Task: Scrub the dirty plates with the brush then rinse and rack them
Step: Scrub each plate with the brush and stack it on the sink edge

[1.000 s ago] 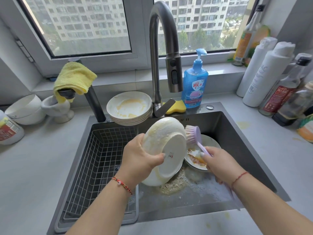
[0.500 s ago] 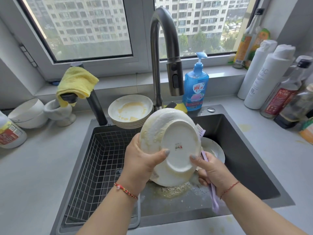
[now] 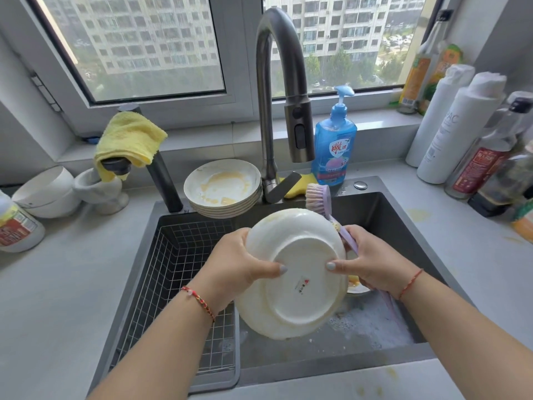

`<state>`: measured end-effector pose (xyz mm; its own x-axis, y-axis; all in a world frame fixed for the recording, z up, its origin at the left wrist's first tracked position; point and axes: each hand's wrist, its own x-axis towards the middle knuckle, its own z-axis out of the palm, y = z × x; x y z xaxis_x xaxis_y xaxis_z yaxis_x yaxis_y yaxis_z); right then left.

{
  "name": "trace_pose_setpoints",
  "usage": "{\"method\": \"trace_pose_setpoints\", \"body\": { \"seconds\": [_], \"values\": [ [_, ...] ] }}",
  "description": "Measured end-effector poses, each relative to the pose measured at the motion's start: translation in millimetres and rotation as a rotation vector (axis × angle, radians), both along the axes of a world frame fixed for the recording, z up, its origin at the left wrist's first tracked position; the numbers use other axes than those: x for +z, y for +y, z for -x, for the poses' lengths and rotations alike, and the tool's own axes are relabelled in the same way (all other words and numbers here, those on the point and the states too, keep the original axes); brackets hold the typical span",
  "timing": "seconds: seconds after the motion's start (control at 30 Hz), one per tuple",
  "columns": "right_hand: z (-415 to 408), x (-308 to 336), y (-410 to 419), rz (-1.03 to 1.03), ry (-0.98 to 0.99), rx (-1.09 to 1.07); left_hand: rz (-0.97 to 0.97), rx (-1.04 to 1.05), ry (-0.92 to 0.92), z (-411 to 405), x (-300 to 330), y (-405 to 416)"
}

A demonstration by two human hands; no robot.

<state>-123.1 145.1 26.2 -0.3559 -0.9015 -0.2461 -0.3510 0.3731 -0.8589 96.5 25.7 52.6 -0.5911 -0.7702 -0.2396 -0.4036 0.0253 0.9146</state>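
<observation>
My left hand (image 3: 239, 267) and right hand (image 3: 372, 264), which also clasps the brush (image 3: 320, 197), grip the plate (image 3: 294, 272) tilted underside-up below the faucet (image 3: 298, 131).

Sink (image 3: 403, 215) right half mostly blocked: held plate (image 3: 294, 272) fills the middle above the basin, left hand (image 3: 236, 264) and right hand (image 3: 372, 261) on its two edges, brush (image 3: 318, 196) sticking up behind it. Faucet (image 3: 277, 82) arches right over the plate, spout hanging just behind. Stack of dirty plates (image 3: 223, 187) crowds the back rim left of the faucet. Wire rack (image 3: 178, 269) in left half is open from above. Bottles (image 3: 461, 125) wall off the right counter; left counter (image 3: 72, 284) near front is free
</observation>
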Motion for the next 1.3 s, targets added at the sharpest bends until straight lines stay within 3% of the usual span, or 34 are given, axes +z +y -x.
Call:
{"method": "trace_pose_setpoints", "body": {
  "seconds": [0.2,0.47,0.6,0.73,0.87,0.97,1.13,1.3],
  "values": [
    [-12,-1,0,0.06,0.199,-0.057,0.313,-0.078,-0.169,7,4,12],
    [-14,-6,14,0.064,0.006,-0.337,0.434,0.049,-0.195,4,-2,10],
    [-22,-10,19,0.013,0.045,-0.29,0.457,0.055,-0.189,7,-2,12],
    [-44,13,22,0.134,0.144,-0.204,0.475,0.06,-0.235,9,-6,14],
    [-86,37,34,0.098,0.38,0.094,0.528,0.07,-0.351,21,-1,19],
    [-89,41,32,0.04,0.503,0.089,0.54,0.086,-0.302,18,-5,19],
    [-39,18,22,-0.081,0.343,-0.143,0.47,0.095,-0.184,5,-14,17],
    [-77,39,37,0.09,0.315,0.021,0.476,0.103,-0.237,9,-13,16]
  ]
}}
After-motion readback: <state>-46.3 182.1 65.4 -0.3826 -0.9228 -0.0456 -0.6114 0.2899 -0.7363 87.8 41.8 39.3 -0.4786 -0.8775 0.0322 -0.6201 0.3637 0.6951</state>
